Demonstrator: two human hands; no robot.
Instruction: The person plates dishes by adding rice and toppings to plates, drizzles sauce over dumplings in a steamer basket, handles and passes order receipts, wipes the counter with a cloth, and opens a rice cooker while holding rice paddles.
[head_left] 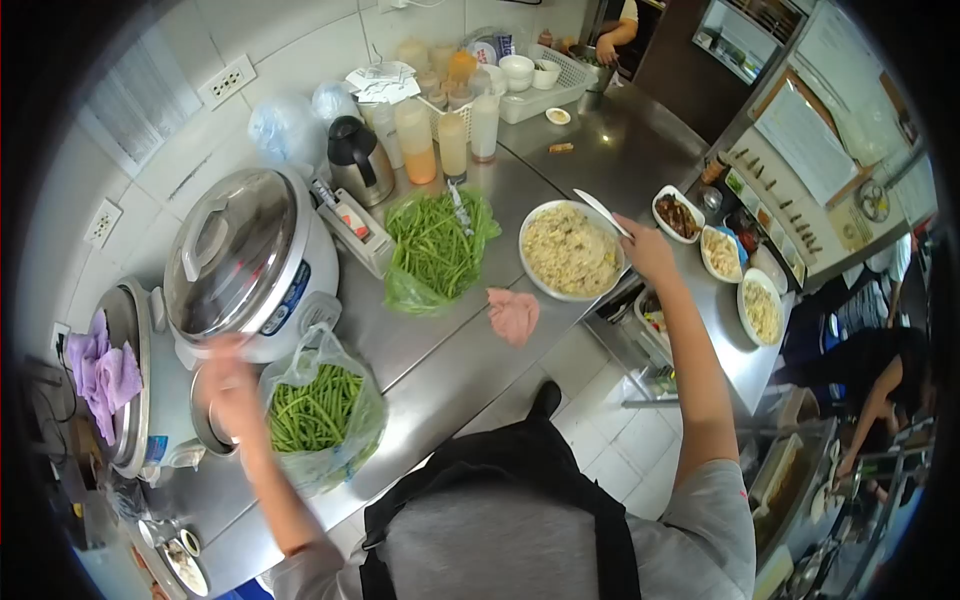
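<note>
My right hand (645, 250) is closed around a knife (600, 210), its pale blade lying across the rim of a white bowl of fried rice (570, 250). Smeared by motion, my left hand (230, 385) is in front of the large rice cooker (240, 260), close to a clear plastic bag of green beans (318, 405); its fingers cannot be made out. Left of the bowl is a green plastic bag of cut green beans (437, 245). A crumpled pink cloth (513, 315) lies on the steel counter between that bag and the bowl.
Squeeze bottles (415, 140) and a steel jug (358, 160) stand along the wall. A purple cloth (103, 375) drapes another cooker at left. Several filled dishes, including a rice bowl (762, 310), line the right counter. Other people work at the back and far right.
</note>
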